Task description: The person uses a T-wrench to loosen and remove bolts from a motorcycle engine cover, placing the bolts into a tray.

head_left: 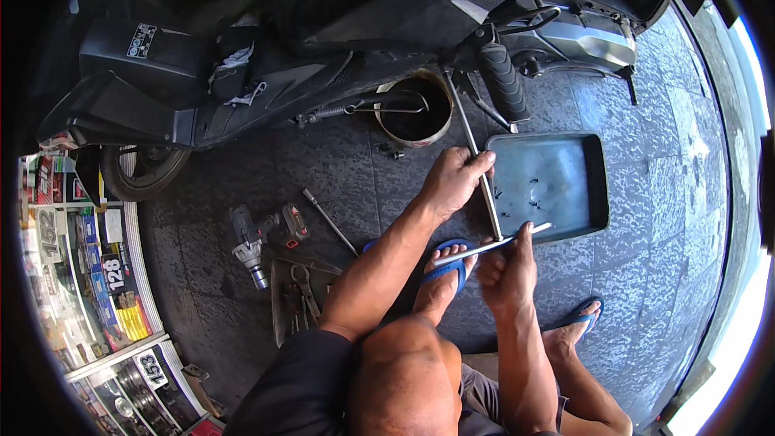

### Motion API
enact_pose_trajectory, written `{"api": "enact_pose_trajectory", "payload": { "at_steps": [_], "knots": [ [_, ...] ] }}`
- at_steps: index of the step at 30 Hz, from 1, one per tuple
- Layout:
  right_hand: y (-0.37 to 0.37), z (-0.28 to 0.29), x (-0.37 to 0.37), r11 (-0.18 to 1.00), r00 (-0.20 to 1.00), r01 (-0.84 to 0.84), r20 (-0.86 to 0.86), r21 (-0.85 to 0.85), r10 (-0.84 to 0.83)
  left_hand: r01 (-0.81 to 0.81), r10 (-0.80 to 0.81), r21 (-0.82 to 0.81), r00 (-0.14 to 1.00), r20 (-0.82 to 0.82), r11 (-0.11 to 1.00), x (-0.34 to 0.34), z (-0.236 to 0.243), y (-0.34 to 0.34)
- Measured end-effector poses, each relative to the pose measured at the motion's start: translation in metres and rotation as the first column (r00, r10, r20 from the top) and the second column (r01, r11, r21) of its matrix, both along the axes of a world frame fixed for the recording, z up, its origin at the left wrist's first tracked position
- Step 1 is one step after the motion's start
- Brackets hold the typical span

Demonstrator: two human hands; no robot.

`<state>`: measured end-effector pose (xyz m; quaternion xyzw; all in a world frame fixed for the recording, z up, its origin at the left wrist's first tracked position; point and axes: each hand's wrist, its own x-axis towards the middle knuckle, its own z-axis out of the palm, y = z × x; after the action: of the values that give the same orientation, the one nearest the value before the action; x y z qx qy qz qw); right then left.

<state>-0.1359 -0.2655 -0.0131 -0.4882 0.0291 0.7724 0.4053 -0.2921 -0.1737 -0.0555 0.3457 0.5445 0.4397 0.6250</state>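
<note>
My left hand (458,182) is closed round the shaft of a long silver T-handle wrench (461,117). The wrench slants from the underside of a dark scooter (363,12) down toward me, beside a ribbed black rubber footrest (504,85). Its tip is lost against the scooter's frame. At the near end, the fingers of my right hand (508,273) close about the crossbar, close to where it joins the shaft. Just right of both hands sits a shallow grey-blue tray (599,186), with several small dark screws (534,206) inside.
A round pan (438,139) stands under the scooter beside its side stand. To the left lie a cordless power tool (252,252), a thin metal rod tool (329,220) and an open box (278,291) of wrenches (303,282). Shelves (81,274) of packaged goods line the far left.
</note>
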Motion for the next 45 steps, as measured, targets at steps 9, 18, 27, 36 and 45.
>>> {"api": "enact_pose_trajectory", "payload": {
  "at_steps": [9, 18, 27, 36, 45],
  "knots": [
    [-0.011, 0.017, 0.022, 0.424, -0.120, -0.899, 0.867, 0.113, -0.484, 0.001, 0.001, -0.043, 1.000, 0.026, 0.999, -0.010, 0.009, -0.001],
    [0.017, 0.007, -0.022, 0.440, 0.137, -0.874, 0.973, 0.207, -0.185, -0.103, 0.135, 0.168, 0.973, -0.188, 0.980, -0.016, 0.030, -0.024],
    [0.022, 0.013, -0.021, 0.419, 0.156, -0.884, 0.975, 0.209, -0.158, -0.492, 0.147, 0.401, 0.753, 0.641, 0.772, -0.015, 0.070, -0.070],
    [0.016, 0.003, -0.027, 0.508, 0.269, -0.791, 0.939, 0.342, -0.214, -0.415, 0.105, 0.463, 0.822, 0.559, 0.783, -0.014, 0.085, -0.063],
    [0.023, -0.025, 0.042, 0.379, 0.047, -0.902, 0.919, 0.207, -0.391, -0.119, 0.222, 0.225, 0.827, -0.516, 0.967, 0.028, -0.042, -0.041]
  ]
}}
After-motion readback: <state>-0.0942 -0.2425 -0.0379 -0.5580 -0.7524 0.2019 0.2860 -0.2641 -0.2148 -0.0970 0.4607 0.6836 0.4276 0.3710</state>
